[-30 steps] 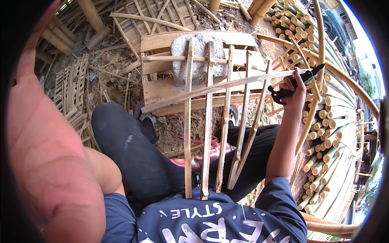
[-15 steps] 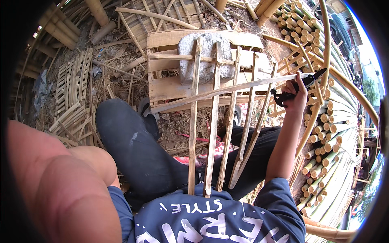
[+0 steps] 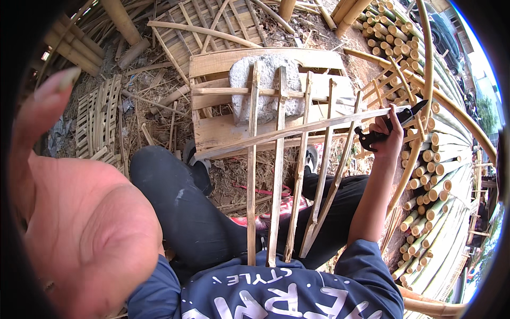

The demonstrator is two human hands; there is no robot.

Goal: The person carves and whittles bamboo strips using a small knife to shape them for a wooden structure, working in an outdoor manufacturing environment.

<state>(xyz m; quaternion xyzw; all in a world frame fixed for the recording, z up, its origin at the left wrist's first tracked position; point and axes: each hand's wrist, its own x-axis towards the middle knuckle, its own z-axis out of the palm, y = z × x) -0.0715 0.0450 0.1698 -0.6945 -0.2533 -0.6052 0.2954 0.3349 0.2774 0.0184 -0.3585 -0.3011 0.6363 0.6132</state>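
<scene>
The right hand (image 3: 390, 139) is closed around a knife (image 3: 408, 115) beyond the worktop's (image 3: 212, 129) right edge; the left hand (image 3: 90, 212) spreads, palm bare.

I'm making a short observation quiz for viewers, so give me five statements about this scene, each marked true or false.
1. The right hand holds a black knife. True.

2. The rough grey block lies on wooden slats. True.

3. The left hand grips the rough grey block. False: the left hand is close to the camera, away from the block, with nothing visible in it.

4. Only two long strips run toward the person's shirt. False: five long strips do.

5. A stack of cut bamboo poles fills part of the picture's right side. True.
</scene>
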